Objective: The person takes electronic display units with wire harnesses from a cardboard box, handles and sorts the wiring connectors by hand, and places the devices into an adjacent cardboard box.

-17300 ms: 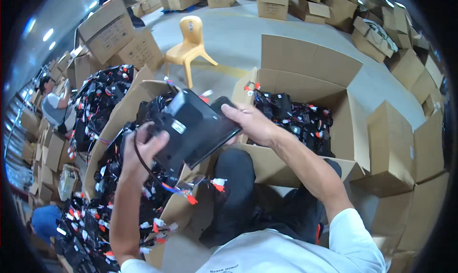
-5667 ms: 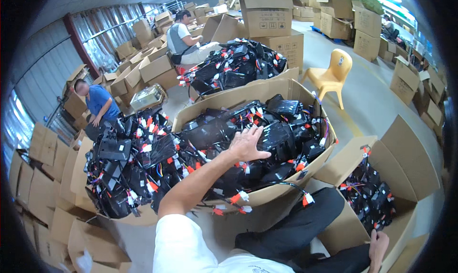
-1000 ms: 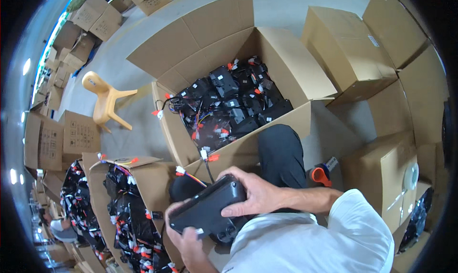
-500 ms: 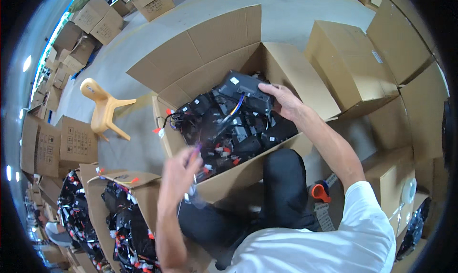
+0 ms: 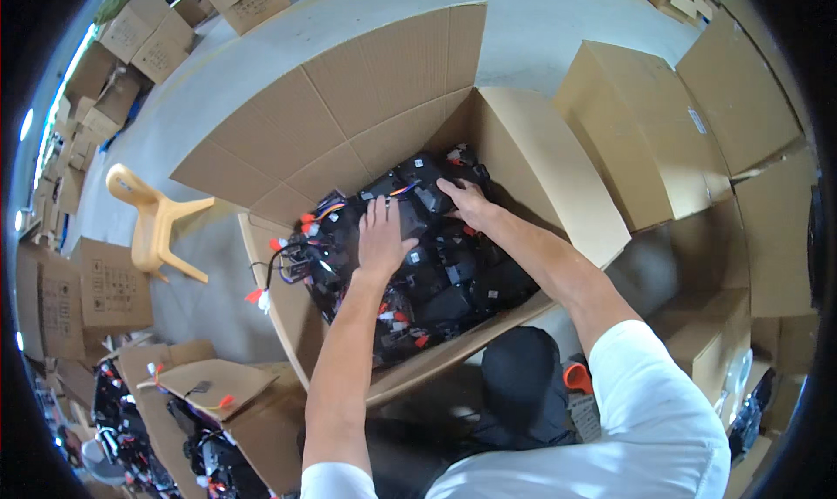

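In the head view, the open carton (image 5: 558, 181) is serving as the landmark, and the black device (image 5: 429, 183) is lying inside it, toward its far side, on a layer of similar units. Cables could be getting pinched or pulled here, I judge, because the coloured wires (image 5: 403, 190) are running out between the two hands, and pressing the device down might be trapping them. The loose connectors (image 5: 259, 299) could also be snagging, since their cable is hanging over the carton's left rim. The right hand (image 5: 465, 204) is touching the device's right edge, thumb on top; its other fingers are partly hiding, so I cannot tell whether it is gripping. The left hand (image 5: 382, 237) is resting flat, fingers extended and grasping nothing visible, over dark units near the carton's middle; the device is lying just beyond it and to its right. The yellow chair (image 5: 150, 224) is standing left of the carton.
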Demonstrator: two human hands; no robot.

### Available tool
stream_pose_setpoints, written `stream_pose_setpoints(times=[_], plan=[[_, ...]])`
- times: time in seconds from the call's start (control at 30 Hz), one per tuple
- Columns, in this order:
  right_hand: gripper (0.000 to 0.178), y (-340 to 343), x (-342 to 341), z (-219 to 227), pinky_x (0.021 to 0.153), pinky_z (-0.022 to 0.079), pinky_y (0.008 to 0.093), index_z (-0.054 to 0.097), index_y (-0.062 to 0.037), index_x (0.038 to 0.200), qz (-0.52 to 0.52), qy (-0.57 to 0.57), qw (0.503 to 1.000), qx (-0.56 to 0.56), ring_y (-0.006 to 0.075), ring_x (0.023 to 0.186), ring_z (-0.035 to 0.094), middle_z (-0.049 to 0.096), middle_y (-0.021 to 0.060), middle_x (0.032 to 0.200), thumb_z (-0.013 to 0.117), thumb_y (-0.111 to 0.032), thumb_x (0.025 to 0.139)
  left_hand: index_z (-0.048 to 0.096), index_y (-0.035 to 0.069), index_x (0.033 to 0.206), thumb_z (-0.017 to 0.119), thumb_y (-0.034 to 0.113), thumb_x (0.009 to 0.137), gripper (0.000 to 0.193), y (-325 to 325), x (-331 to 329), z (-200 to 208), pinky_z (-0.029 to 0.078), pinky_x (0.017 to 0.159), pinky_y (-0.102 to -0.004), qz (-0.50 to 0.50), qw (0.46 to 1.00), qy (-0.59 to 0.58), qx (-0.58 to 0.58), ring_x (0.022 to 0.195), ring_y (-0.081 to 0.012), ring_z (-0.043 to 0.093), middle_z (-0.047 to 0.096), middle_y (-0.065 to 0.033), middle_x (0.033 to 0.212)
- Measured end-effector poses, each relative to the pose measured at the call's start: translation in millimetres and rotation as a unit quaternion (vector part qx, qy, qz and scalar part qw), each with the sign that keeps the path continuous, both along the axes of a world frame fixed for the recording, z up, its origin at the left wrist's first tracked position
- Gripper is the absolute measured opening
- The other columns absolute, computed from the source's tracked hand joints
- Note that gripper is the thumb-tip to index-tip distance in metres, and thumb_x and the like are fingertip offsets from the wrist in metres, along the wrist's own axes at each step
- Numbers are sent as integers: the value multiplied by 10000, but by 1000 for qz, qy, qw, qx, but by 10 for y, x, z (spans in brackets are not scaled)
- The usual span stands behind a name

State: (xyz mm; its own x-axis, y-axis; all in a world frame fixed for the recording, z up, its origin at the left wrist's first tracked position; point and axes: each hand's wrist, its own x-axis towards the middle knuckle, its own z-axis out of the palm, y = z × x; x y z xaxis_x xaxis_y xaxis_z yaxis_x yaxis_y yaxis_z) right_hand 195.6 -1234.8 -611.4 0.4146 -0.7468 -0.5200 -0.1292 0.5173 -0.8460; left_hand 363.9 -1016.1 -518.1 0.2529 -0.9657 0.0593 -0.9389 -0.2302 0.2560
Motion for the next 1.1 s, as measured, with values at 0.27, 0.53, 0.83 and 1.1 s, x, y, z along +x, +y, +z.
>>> stream_pose_setpoints(times=[0.27,0.53,0.83,1.1], plan=[[554,407,457,-307,1172,584,616,642,-88,1543,120,-16,987,103,299,1393,694,692,71,1587,774,-429,1127,765,18,1453,1030,488,786,858,379,588,185,398,1326,-613,-20,993,-52,104,1656,-469,441,528,-250,1744],[554,8,37,-256,1021,552,563,663,-93,1515,256,114,960,-1,308,1226,671,699,115,1431,725,-505,1149,683,35,1496,918,400,947,701,2840,-557,2336,343,1399,-630,-52,995,43,-79,1682,-485,433,507,-302,1733],[462,533,3,905,528,562,320,728,-17,1363,300,209,908,-202,199,696,695,677,59,918,778,-420,1144,738,-65,1466,1004,430,844,839,7709,-93,3051,572,1152,-511,526,832,141,103,1345,-465,715,754,-289,1406],[419,3316,-56,3061,900,634,367,753,41,1425,576,57,701,-417,170,986,766,819,89,1109,796,-247,1124,824,0,1135,956,289,875,411,7610,-528,3037,604,1001,-529,379,918,8,118,1167,-430,769,799,-204,1122]])
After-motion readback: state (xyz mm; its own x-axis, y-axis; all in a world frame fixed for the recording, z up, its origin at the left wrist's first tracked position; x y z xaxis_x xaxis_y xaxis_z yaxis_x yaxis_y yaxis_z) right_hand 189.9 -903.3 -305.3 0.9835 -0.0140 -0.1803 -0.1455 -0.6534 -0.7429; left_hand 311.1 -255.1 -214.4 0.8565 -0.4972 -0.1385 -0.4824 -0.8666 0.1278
